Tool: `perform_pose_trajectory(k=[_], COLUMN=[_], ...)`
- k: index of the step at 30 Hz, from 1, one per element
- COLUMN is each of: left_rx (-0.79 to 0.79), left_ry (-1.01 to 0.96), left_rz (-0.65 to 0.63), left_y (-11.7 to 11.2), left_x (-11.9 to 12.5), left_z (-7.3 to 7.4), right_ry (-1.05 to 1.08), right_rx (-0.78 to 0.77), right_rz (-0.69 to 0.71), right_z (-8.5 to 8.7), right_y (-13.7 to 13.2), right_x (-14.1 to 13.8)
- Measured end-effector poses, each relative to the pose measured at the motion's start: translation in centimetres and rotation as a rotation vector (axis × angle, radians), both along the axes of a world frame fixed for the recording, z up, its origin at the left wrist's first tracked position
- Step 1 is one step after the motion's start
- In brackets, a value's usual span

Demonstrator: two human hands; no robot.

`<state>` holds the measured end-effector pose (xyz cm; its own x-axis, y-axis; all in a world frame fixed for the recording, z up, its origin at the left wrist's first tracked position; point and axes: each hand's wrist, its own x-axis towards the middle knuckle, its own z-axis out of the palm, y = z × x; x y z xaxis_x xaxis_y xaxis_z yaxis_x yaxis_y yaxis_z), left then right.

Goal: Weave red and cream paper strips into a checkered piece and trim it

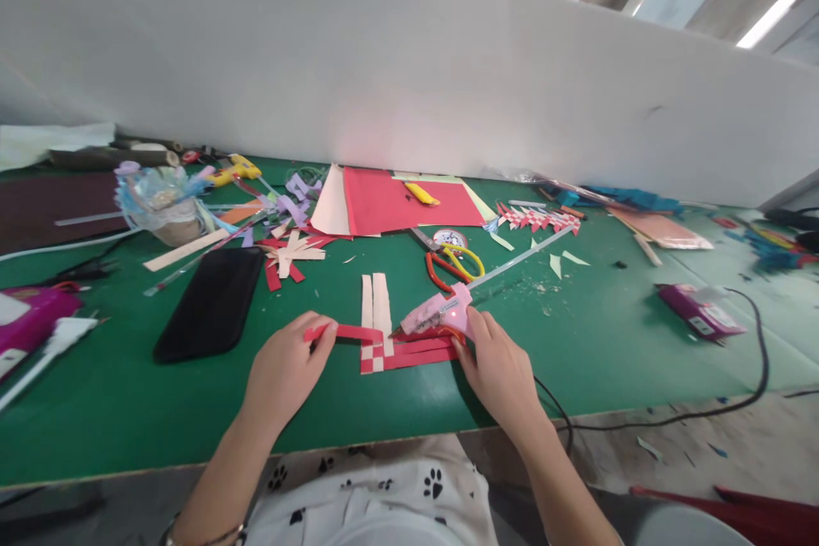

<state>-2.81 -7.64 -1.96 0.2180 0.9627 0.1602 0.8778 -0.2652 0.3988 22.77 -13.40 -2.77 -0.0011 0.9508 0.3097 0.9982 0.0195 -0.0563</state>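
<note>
My left hand (287, 367) pinches the end of a red paper strip (349, 332), which reaches right across two upright cream strips (381, 299). These cream strips are woven with red ones into a small checkered corner (373, 357), and the red strips (422, 353) run off to the right. My right hand (502, 367) is closed around a pink glue gun (441, 311). Its nozzle points left and rests close to the cream strips, by the red strip. A long clear glue stick (521, 260) sticks out of the gun's back. My right fingertips also lie near the red strips' ends.
Behind the weaving lie scissors (457, 260), red sheets (377, 203) and a yellow cutter (422, 194). A black phone (211, 303) is at left, near loose strips (294, 254) and a yellow glue gun (236, 171). A purple box (697, 310) with a cable sits right.
</note>
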Motion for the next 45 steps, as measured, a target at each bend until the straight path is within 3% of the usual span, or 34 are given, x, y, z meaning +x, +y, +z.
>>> perform_pose_trajectory(k=[45], left_rx=[-0.019], left_ry=[-0.002], left_rz=[0.004], left_y=[0.1], left_x=[0.0], left_z=[0.2], right_ry=[-0.139], right_rx=[-0.011], right_rz=[-0.258], right_z=[0.1], right_y=[-2.6], right_x=[7.1])
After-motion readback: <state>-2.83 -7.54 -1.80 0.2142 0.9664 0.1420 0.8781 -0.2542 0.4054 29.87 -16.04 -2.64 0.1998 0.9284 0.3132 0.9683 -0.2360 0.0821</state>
